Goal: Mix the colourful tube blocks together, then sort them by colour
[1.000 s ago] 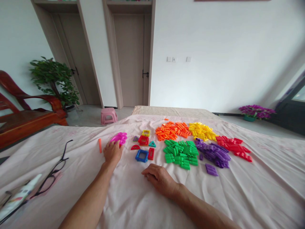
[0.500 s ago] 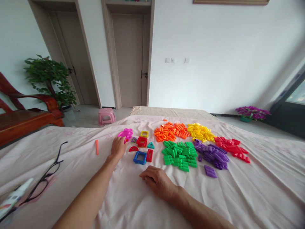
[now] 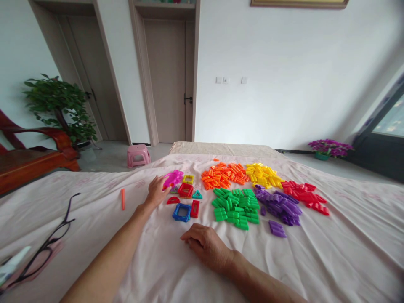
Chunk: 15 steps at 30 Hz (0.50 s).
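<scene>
My left hand (image 3: 157, 190) grips the near left edge of a bright pink, flower-shaped plastic piece (image 3: 174, 177), which now looks tilted. My right hand (image 3: 208, 244) rests on the cloth with its fingers curled in, and nothing shows in it. Between the hands lie flat magnetic-tile shapes: a blue square frame (image 3: 182, 212), a red rectangle (image 3: 195, 208), red square frames (image 3: 185, 190), a red half-circle (image 3: 173, 200), a teal triangle (image 3: 197, 194) and a yellow square (image 3: 188, 179). A purple triangle (image 3: 174, 190) is partly covered by the pink piece.
Piles of plastic tubes lie to the right: orange (image 3: 221, 176), yellow (image 3: 263, 174), green (image 3: 235, 206), purple (image 3: 279, 206) and red (image 3: 304, 195). On the left are an orange stick (image 3: 123, 199) and black eyeglasses (image 3: 52, 240). A wrinkled pale cloth (image 3: 341, 244) covers the surface.
My left hand has shifted the pink flower-shaped piece slightly right, toward the yellow square, and tipped it. My right hand stays on the cloth. The camera view has turned a little right.
</scene>
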### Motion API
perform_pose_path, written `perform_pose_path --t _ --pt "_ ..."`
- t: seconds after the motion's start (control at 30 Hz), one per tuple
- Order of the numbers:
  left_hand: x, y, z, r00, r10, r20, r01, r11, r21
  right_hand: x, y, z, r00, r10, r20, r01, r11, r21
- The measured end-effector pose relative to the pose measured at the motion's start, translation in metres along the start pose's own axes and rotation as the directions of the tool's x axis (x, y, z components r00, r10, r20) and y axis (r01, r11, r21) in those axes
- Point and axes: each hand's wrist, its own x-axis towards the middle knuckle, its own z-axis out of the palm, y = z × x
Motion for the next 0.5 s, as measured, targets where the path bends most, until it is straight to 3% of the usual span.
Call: perform_pose_path --t 0.13,0.33,0.5 --pt "-0.019 -0.011 -0.014 0.995 -0.1 0.006 0.099 0.988 0.119 0.0 -0.001 -0.001 1.0 -0.002 0.0 0.002 1.0 0.004" --pt "-0.056 -0.038 -0.061 0.984 -0.178 0.027 0.163 0.946 0.28 0.0 -0.001 -0.001 1.0 0.0 -0.004 0.0 1.0 0.016" --pt "-0.083 -0.058 -0.09 0.927 -0.37 -0.052 0.364 0.861 0.356 0.001 -0.001 0.0 1.0 0.015 -0.006 -0.014 1.0 0.002"
